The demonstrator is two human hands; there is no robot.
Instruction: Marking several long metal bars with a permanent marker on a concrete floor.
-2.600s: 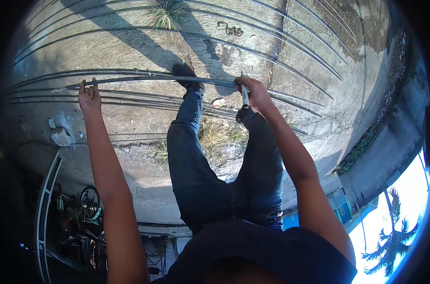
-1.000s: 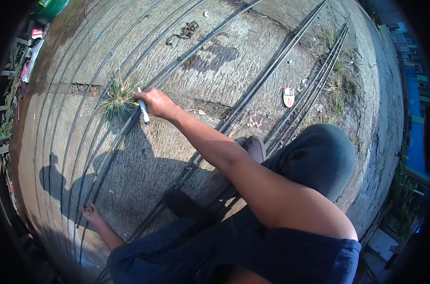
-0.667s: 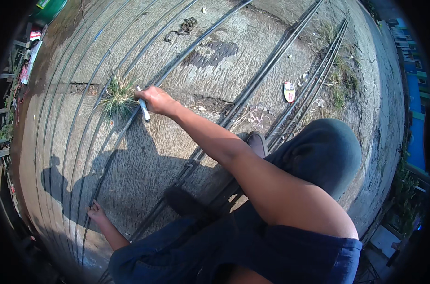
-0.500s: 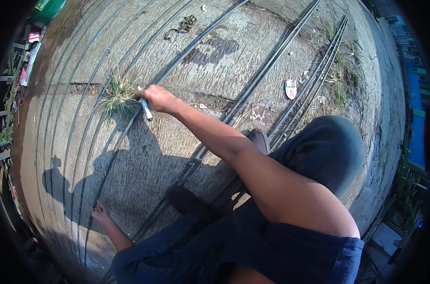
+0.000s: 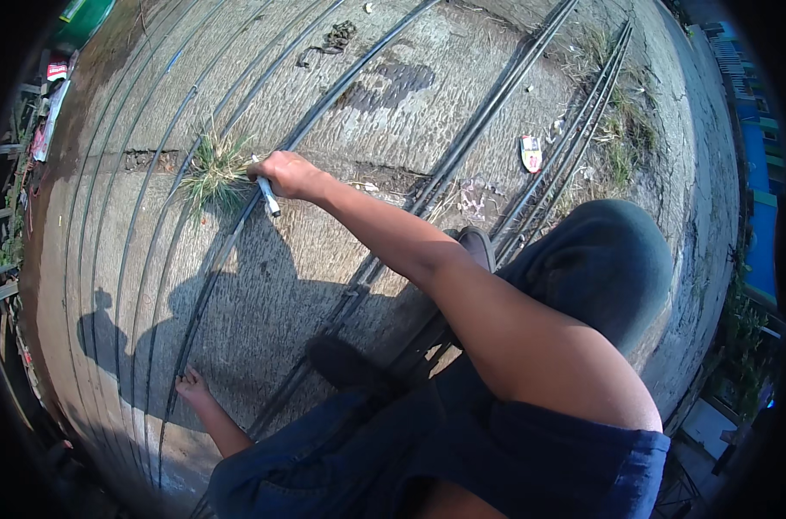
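Several long black cables run side by side over rough concrete. My right hand (image 5: pixel 291 175) is closed around a white marker (image 5: pixel 269 198) whose dark end points down toward me. That fist sits on one black cable (image 5: pixel 322 102), beside a tuft of grass (image 5: pixel 215 171); whether its fingers also grip the cable is hidden. Lower left, my left hand (image 5: pixel 194 387) has its fingers apart, right beside the lower stretch of cable (image 5: pixel 204 298). Nothing shows in it.
More cables (image 5: pixel 488 99) lie bundled to the right, passing by my shoe (image 5: pixel 477 246). A small colourful wrapper (image 5: pixel 530 154) and weeds (image 5: pixel 619 160) are near them. A dark twisted scrap (image 5: pixel 331 43) lies at the far side. A green container (image 5: pixel 86 26) stands at the upper left.
My left hand has opened from its pinch at the cable and shifted slightly right and away from me. The lower cable has moved right. My right hand stays nearly in place.
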